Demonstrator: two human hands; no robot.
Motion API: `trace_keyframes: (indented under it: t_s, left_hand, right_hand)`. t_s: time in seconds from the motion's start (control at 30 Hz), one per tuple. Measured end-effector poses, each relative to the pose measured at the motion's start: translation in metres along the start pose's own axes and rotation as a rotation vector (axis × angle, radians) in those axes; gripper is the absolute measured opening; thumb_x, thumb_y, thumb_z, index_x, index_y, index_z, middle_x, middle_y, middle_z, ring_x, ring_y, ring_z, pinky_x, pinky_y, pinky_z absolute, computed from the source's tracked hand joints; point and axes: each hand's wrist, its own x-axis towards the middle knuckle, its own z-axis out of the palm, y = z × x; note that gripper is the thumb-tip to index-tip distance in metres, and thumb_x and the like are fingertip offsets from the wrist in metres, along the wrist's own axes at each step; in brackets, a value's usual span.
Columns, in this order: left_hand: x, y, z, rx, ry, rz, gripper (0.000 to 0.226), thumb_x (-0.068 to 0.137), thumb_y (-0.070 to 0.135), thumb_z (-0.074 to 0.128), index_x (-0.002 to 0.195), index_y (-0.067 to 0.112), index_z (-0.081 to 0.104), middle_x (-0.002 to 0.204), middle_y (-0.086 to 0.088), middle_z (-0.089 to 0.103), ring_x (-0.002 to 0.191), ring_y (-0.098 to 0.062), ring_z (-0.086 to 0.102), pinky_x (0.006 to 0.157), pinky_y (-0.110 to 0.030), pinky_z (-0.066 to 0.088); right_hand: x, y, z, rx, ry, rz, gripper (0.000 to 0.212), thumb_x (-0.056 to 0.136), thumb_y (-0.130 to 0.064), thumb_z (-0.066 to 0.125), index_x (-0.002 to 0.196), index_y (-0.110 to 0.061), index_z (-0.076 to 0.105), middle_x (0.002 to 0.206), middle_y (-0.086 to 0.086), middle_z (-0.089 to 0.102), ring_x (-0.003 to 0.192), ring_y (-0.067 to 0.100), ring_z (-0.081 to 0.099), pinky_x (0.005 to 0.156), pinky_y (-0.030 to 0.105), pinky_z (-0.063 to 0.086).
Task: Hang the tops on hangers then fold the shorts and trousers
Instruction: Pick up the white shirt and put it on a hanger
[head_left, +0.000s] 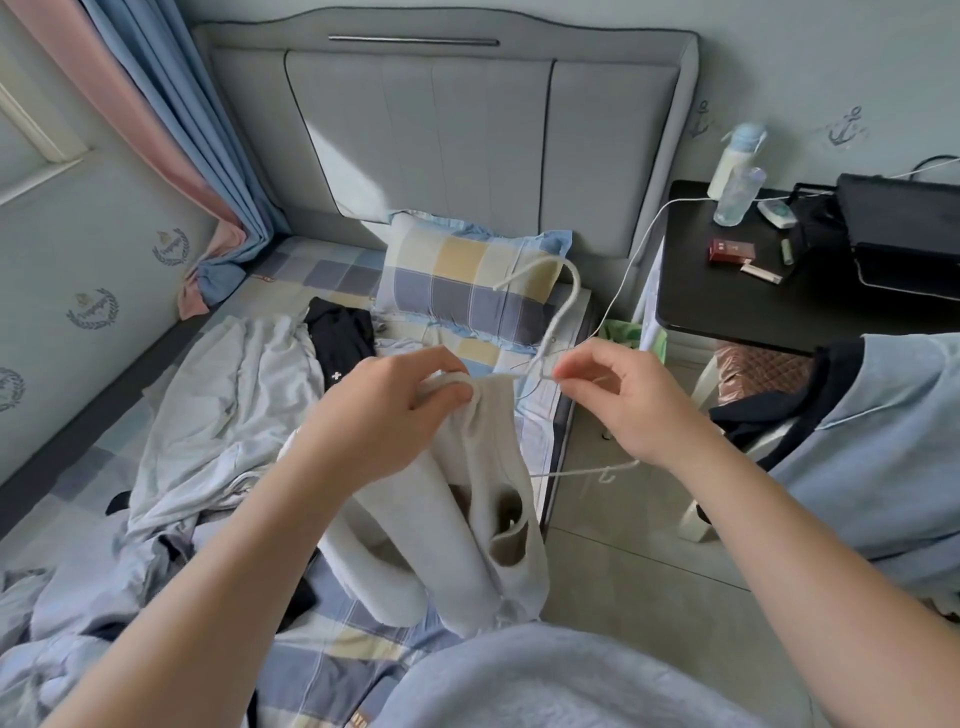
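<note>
A pale grey sleeveless top (483, 493) hangs in front of me above the bed edge. My left hand (395, 410) pinches its shoulder strap at the top. A white wire hanger (563, 312) stands upright, its hook over the pillow. My right hand (618, 400) grips the hanger at its neck, right beside the strap. The hanger's lower bar (582, 473) shows under my right wrist. On the bed lie a black garment (340, 338) and a crumpled light blue-grey garment (228, 405).
A checked pillow (467, 280) leans at the headboard. A black bedside table (769, 280) on the right holds bottles, a red box and a black bag. A blue top (883, 441) hangs at the right. A white cable (628, 270) runs down beside the bed.
</note>
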Motion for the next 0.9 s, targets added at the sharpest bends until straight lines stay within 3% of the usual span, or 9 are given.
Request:
trace_keyframes:
  t_s: [0.07,0.13,0.2,0.3,0.43,0.57,0.67,0.83,0.9]
  left_hand:
    - [-0.002,-0.003,0.001,-0.008,0.079,-0.058,0.007,0.094,0.043,0.059,0.093,0.039,0.064,0.06,0.016,0.06,0.054,-0.003,0.054,0.053,-0.028,0.041]
    - [-0.005,-0.006,0.001,-0.043,0.146,-0.092,0.008,0.094,0.045,0.057,0.093,0.04,0.063,0.056,0.008,0.058,0.05,-0.008,0.051,0.05,-0.029,0.042]
    - [-0.007,-0.006,0.002,-0.122,0.193,-0.108,0.009,0.094,0.045,0.056,0.092,0.04,0.064,0.052,0.01,0.052,0.044,-0.009,0.044,0.047,-0.027,0.035]
    - [-0.01,-0.002,0.004,-0.263,0.244,-0.105,0.01,0.096,0.038,0.058,0.09,0.035,0.065,0.045,0.012,0.041,0.04,-0.008,0.034,0.042,-0.016,0.026]
    - [-0.013,-0.002,0.005,-0.361,0.298,-0.148,0.012,0.097,0.034,0.058,0.087,0.032,0.065,0.044,0.011,0.037,0.039,-0.007,0.028,0.04,-0.018,0.022]
    - [-0.015,-0.006,0.005,-0.417,0.325,-0.189,0.014,0.099,0.031,0.059,0.086,0.03,0.066,0.045,0.012,0.034,0.041,-0.007,0.025,0.04,-0.018,0.022]
    - [-0.018,-0.004,0.006,-0.446,0.325,-0.194,0.014,0.099,0.029,0.059,0.088,0.027,0.067,0.045,0.012,0.032,0.041,-0.007,0.024,0.04,-0.017,0.02]
    - [-0.018,-0.004,0.006,-0.464,0.334,-0.221,0.014,0.099,0.031,0.059,0.089,0.028,0.068,0.045,0.012,0.033,0.04,-0.006,0.025,0.039,-0.017,0.021]
    - [-0.018,-0.005,0.006,-0.463,0.337,-0.226,0.014,0.099,0.032,0.059,0.089,0.028,0.068,0.046,0.012,0.032,0.04,-0.007,0.025,0.039,-0.017,0.021]
  right_hand:
    - [-0.005,0.004,0.004,-0.117,0.201,-0.071,0.011,0.093,-0.006,0.066,0.101,-0.013,0.07,0.102,-0.003,0.066,0.099,0.01,0.061,0.088,0.022,0.048]
    - [-0.014,0.01,0.012,-0.089,0.287,-0.145,0.011,0.092,-0.003,0.065,0.096,-0.012,0.069,0.094,-0.006,0.066,0.089,0.01,0.063,0.078,0.022,0.05]
    - [-0.023,0.017,0.029,0.004,0.127,-0.092,0.015,0.093,-0.005,0.065,0.096,-0.019,0.07,0.09,-0.011,0.071,0.084,0.007,0.066,0.075,0.023,0.053]
    - [-0.029,0.033,0.065,0.024,-0.165,0.045,0.031,0.093,-0.015,0.068,0.12,-0.028,0.064,0.112,-0.014,0.068,0.104,0.0,0.061,0.088,0.019,0.047]
    - [-0.022,0.056,0.093,-0.103,-0.223,0.088,0.062,0.089,-0.031,0.067,0.141,-0.043,0.036,0.132,-0.017,0.054,0.12,0.004,0.052,0.095,0.019,0.041]
    - [-0.018,0.071,0.108,-0.186,-0.172,0.058,0.057,0.084,-0.038,0.062,0.134,-0.041,0.035,0.126,-0.016,0.05,0.113,0.01,0.055,0.091,0.029,0.046]
    - [-0.01,0.072,0.113,-0.191,0.004,0.01,0.053,0.088,-0.033,0.066,0.131,-0.038,0.035,0.119,-0.022,0.032,0.099,0.003,0.051,0.08,0.021,0.043]
    - [0.004,0.063,0.113,-0.206,0.07,-0.039,0.017,0.093,-0.025,0.067,0.107,-0.023,0.059,0.106,-0.004,0.056,0.098,0.018,0.056,0.089,0.043,0.049]
    - [0.003,0.059,0.112,-0.178,0.088,-0.036,0.004,0.094,-0.017,0.066,0.091,-0.017,0.063,0.095,0.0,0.058,0.093,0.021,0.056,0.086,0.04,0.047]
